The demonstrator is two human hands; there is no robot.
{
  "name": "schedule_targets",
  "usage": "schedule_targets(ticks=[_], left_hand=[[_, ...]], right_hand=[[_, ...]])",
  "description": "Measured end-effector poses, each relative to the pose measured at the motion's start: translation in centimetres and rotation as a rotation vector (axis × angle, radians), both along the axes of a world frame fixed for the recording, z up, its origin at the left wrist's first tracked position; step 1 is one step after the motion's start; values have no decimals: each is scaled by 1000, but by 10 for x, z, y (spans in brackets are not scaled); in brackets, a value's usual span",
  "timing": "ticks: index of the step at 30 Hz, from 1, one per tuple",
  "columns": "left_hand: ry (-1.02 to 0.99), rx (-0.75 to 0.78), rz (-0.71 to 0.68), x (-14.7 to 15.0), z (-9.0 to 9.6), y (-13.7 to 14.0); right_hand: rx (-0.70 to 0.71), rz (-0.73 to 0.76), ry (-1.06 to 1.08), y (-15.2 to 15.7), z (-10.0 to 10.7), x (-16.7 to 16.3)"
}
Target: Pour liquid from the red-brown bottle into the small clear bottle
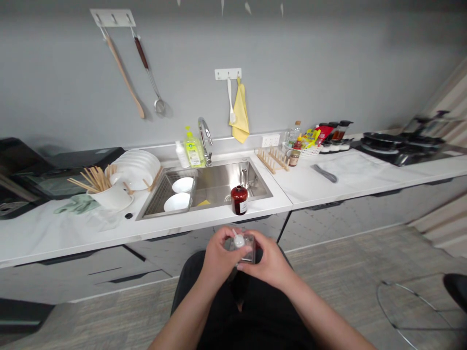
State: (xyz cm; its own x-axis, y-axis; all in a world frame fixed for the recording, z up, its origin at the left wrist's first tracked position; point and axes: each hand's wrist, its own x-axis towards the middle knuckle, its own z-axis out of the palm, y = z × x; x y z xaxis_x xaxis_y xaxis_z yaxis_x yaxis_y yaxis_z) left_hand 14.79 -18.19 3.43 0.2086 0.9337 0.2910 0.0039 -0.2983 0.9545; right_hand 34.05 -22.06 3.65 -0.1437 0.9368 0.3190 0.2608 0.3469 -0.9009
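Low in front of my body, on the near side of the counter, I hold a clear squarish pump bottle point(250, 240) with a white pump head. My left hand point(222, 253) is closed at the pump head, its thumb lying across the top of the bottle. From the other side my right hand point(269, 258) wraps round the clear body. My fingers cover much of the bottle, so how full it is cannot be made out. Just beyond my hands, a dark red-brown bottle point(240, 199) with a pale label stands on the sink's front edge, without a pump.
The sink point(219, 177) holds a rack with two white bowls point(177, 202). Behind it are a faucet point(205, 138) and green soap bottle point(194, 149). Plates point(136, 167) and a chopstick pot point(111, 196) stand left; a wooden rack point(273, 159) and stove point(408, 148) lie right.
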Motion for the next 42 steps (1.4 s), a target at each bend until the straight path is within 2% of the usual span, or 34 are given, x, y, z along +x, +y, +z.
schedule_targets(ticks=[4, 7, 11, 13, 17, 19, 23, 28, 33, 38, 42], left_hand=[[-190, 3, -105, 2, -11, -3], [-168, -27, -175, -4, -7, -6], [25, 14, 9, -7, 2, -6], [45, 45, 38, -7, 5, -7], [-33, 32, -186, -10, 9, -11], [-24, 14, -191, -12, 8, -11], [19, 36, -87, -13, 6, -8], [-1, 56, -250, -15, 12, -11], [74, 86, -77, -15, 13, -11], [54, 71, -236, -18, 13, -12], [98, 66, -73, -16, 9, -11]], right_hand=[[-2, 11, 19, -2, 4, -1], [-18, 26, 33, -2, 3, 2], [-23, -12, -5, -2, 1, 1], [-19, -21, -15, -3, 0, -1], [-22, 37, 10, -4, 0, -1], [-32, 41, 14, -4, -2, 0], [-37, 2, 1, -3, -8, 3], [-23, 30, -5, -2, -8, 4], [-40, 0, -2, -3, -6, 2], [-46, 37, 18, -3, -4, 3], [-52, 7, 1, -3, -5, 3]])
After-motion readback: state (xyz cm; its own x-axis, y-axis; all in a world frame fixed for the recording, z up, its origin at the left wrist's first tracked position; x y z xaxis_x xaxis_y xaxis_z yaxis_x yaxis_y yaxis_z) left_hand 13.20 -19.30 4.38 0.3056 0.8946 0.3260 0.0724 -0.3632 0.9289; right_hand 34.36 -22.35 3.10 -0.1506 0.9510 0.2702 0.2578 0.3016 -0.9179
